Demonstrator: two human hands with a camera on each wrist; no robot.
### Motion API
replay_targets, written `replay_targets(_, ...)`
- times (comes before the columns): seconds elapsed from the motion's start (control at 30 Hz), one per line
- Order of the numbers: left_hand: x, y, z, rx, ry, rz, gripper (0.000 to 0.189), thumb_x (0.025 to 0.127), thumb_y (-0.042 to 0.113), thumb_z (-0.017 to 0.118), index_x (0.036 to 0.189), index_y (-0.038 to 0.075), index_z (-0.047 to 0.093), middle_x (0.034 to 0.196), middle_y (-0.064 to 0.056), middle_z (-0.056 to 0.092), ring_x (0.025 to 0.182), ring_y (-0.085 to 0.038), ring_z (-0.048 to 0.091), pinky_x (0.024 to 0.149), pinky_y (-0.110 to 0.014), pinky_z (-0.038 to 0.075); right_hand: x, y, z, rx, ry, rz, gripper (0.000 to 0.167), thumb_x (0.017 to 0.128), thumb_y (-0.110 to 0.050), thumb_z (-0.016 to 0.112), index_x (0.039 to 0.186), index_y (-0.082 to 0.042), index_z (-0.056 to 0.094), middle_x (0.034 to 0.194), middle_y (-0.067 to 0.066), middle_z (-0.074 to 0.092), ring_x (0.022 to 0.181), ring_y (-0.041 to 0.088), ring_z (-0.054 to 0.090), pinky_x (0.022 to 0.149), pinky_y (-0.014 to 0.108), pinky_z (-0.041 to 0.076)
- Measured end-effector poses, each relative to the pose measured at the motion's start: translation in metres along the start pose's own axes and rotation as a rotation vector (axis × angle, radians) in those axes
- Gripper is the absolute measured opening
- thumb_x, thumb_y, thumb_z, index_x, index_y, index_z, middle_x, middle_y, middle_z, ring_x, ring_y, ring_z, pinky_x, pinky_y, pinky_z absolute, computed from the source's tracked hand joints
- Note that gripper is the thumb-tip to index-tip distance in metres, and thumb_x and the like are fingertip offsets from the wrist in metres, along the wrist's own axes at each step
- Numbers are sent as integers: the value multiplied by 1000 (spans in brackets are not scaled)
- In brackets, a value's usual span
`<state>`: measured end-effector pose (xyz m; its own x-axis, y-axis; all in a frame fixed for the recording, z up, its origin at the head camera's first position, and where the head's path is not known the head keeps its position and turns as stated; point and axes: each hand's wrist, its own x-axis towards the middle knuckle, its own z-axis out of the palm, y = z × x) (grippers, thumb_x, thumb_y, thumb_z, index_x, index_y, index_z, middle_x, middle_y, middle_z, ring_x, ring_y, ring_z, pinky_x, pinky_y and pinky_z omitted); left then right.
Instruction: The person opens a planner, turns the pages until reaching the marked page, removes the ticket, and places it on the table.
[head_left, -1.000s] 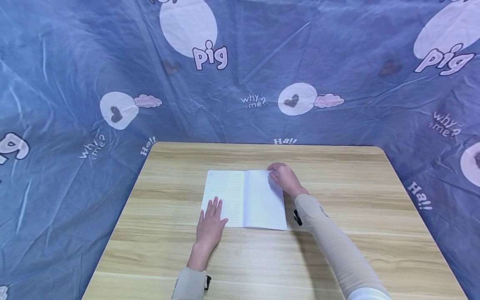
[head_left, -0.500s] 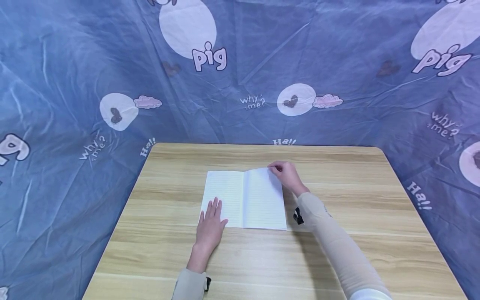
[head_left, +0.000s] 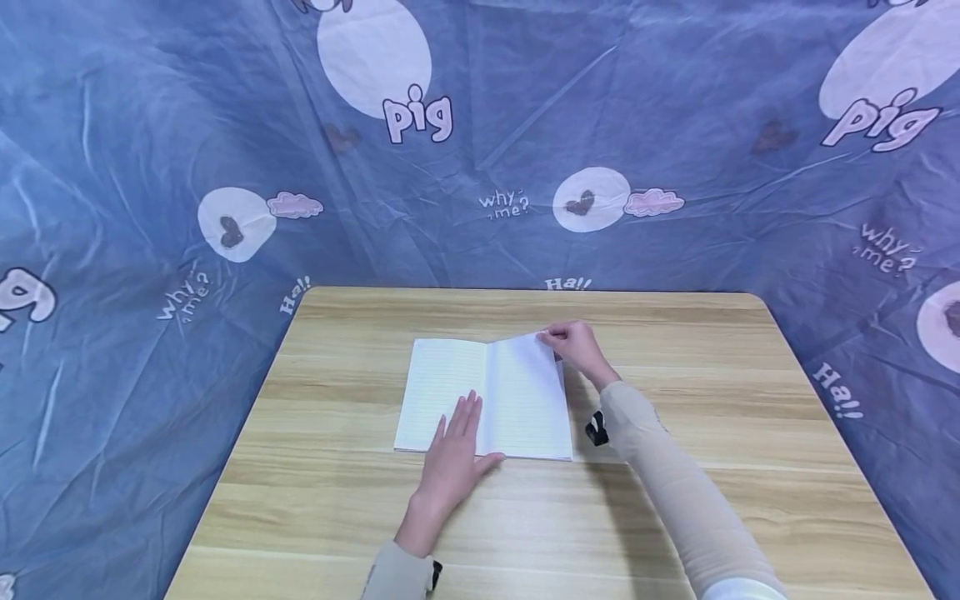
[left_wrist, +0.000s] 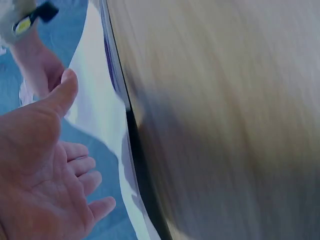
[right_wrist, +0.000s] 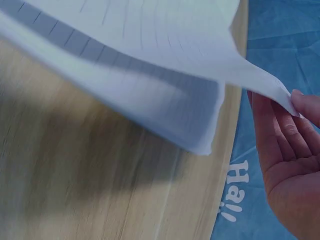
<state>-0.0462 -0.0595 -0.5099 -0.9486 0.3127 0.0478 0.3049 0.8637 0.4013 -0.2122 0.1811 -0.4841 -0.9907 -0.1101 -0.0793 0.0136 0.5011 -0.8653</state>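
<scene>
An open notebook (head_left: 438, 379) with lined white pages lies on the wooden table. My right hand (head_left: 576, 347) pinches the far right corner of a page (right_wrist: 195, 55) between thumb and fingers. That corner is lifted, and in the right wrist view more pages (right_wrist: 165, 102) show beneath it. My left hand (head_left: 452, 467) is over the near part of the notebook, close to the fold, with straight fingers and the thumb spread to the right. In the left wrist view its palm (left_wrist: 40, 175) faces the camera beside the wavy page edges.
The wooden tabletop (head_left: 697, 392) extends around the notebook on all sides. Behind and beside it hangs a blue printed cloth (head_left: 450, 242). A black strap buckle (head_left: 597, 429) sits at the right sleeve.
My left hand has moved right, from the left page's near edge toward the fold. My right hand has raised the page corner a little, and the page is now curved upward.
</scene>
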Motion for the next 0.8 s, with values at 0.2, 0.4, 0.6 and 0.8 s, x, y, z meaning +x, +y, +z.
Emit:
replay_targets(0.2,2,15,12,20,-20,62,100,85,56,67,155,0,21,162,-13,17,148,-29,17,118,-50,19,1,-10,1,160,-25,140,31,97,-15,63,114,10,67,99,19,69,66,12,64,72,35,60)
replay_targets(0.4,4,24,19,58,0,69,102,86,59,64,155,0,17,163,-13,13,149,-27,13,118,-48,18,5,-17,5,294,-22,207,36,96,-17,64,117,12,64,78,3,65,58,6,60,64,23,58)
replay_targets(0.6,10,27,24,85,76,53,98,90,54,63,156,0,14,163,-14,13,149,-28,14,118,-48,20,7,-23,9,413,-30,231,39,96,-16,64,121,14,61,73,1,65,59,5,63,62,21,58)
replay_targets(0.8,14,28,21,87,183,69,90,90,33,71,155,-1,19,162,-13,16,148,-26,16,117,-48,24,9,-27,13,526,-51,226,42,96,-12,62,125,17,55,78,3,69,65,8,67,66,21,58)
